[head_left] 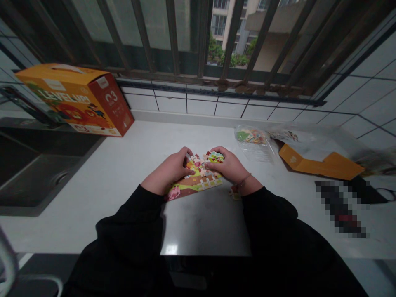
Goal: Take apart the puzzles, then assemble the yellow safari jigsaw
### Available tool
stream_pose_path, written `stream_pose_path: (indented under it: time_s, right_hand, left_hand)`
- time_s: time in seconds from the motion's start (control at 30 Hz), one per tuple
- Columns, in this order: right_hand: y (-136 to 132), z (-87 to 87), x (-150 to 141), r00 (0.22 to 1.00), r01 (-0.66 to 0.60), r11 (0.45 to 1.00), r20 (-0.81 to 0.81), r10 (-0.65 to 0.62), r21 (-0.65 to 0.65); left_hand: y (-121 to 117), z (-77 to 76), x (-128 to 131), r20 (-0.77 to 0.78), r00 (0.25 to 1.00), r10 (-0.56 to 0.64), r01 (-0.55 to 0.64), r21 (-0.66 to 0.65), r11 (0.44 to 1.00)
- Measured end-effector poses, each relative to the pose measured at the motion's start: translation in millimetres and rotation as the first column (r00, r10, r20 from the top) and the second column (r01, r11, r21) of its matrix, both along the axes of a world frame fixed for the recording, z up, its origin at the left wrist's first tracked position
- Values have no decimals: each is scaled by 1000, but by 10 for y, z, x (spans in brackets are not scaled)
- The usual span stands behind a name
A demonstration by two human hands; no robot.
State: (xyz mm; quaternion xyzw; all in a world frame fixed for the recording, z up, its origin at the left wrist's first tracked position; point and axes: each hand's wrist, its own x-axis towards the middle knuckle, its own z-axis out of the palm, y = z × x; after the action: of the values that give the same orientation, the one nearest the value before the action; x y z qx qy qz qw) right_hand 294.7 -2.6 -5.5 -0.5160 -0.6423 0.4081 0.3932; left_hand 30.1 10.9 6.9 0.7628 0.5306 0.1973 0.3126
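Fingers [187, 158] hiding jigsaw pieces [198, 165], pixelated object [338, 208] unreadable

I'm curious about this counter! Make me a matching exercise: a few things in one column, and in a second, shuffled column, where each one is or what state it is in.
Things:
1. Orange "Level Up!" box
2. Clear plastic bag
3. Thin bracelet
4. Folded orange card

Places and states:
A. Worn on the right wrist
B. Holding loose, colourful pieces
C. Lying flat towards the right of the counter
D. Standing at the back left, by the sink

Pairs: 1-D, 2-B, 3-A, 4-C
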Motion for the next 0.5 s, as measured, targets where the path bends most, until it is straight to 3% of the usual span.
stream_pose_path:
  time_s: [0.1,0.23,0.33,0.4,0.5]
  right_hand:
    - [-16,15,-13,979,-14,995,-205,-6,-94]
    - [-23,-20,-38,976,-71,989,-212,42,-132]
    - [-15,-69,-58,975,-78,982,-220,38,-175]
    - [-5,-94,-64,964,-35,981,-266,-17,-189]
    - [7,-103,-60,947,16,980,-313,-78,-196]
  left_hand:
    - [13,13,10,16,1000,8,-8,13,1000]
    - [0,26,72,147,987,-62,55,56,997]
    - [-10,18,139,384,918,-95,126,-55,990]
    - [10,-11,170,526,849,-54,149,-140,979]
    - [85,-93,174,588,807,58,79,-205,976]
